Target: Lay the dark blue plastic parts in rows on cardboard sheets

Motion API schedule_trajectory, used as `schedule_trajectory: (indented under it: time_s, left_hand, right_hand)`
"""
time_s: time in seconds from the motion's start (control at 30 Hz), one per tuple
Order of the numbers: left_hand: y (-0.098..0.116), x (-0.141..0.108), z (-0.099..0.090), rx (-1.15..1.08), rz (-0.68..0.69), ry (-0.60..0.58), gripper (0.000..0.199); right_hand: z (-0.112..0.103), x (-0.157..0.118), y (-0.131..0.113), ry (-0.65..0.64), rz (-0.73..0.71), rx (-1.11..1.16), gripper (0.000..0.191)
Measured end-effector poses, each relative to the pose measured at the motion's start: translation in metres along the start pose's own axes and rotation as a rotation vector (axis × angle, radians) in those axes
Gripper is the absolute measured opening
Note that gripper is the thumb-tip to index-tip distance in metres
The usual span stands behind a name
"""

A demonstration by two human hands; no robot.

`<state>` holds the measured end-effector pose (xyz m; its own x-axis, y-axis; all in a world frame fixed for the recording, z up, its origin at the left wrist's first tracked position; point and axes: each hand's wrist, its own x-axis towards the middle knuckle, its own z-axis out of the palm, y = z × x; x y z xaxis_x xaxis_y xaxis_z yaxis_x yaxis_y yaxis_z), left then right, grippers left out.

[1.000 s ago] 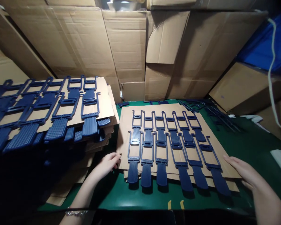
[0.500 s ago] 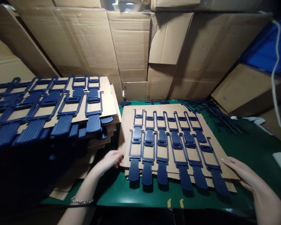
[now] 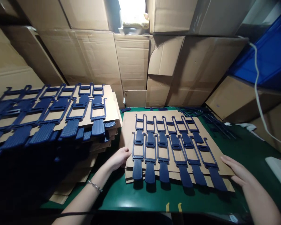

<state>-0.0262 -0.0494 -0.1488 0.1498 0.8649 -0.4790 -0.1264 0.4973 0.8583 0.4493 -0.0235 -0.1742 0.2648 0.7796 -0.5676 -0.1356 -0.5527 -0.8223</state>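
A cardboard sheet bears two rows of dark blue plastic parts, each a rectangular frame with a ribbed or flat tongue. Tongues of the near row hang past its front edge. My left hand grips the sheet's left edge with curled fingers; the fingertips are partly hidden. At the right edge, my right hand has its thumb on top and its other fingers underneath. More cardboard lies under this sheet, its edge showing at the front.
To the left stands a tall stack of cardboard sheets layered with similar blue parts. Loose dark parts lie at the back right of the green table. Cardboard boxes wall the back. A white cable hangs at right.
The view has tilted upward, showing more of the boxes and a bright light. Both hands keep hold of the sheet, and slightly more cardboard shows beneath its front left corner.
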Motion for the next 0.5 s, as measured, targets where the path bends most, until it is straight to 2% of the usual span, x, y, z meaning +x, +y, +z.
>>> schedule_trajectory:
  time_s: [0.13, 0.27, 0.4, 0.5]
  left_hand:
    - [0.001, 0.006, 0.001, -0.031, 0.042, 0.021, 0.034]
    - [0.007, 0.005, 0.003, -0.045, 0.081, 0.028, 0.039]
    - [0.020, -0.003, 0.007, -0.048, 0.115, 0.020, 0.041]
    - [0.034, -0.012, 0.012, -0.046, 0.134, 0.026, 0.039]
  right_hand:
    - [-0.001, 0.007, -0.004, -0.014, 0.029, 0.047, 0.030]
    - [0.003, 0.000, -0.014, -0.005, 0.018, 0.058, 0.032]
    - [0.002, -0.012, -0.025, -0.063, 0.025, 0.055, 0.030]
    - [-0.003, -0.019, -0.035, -0.045, -0.017, 0.025, 0.031]
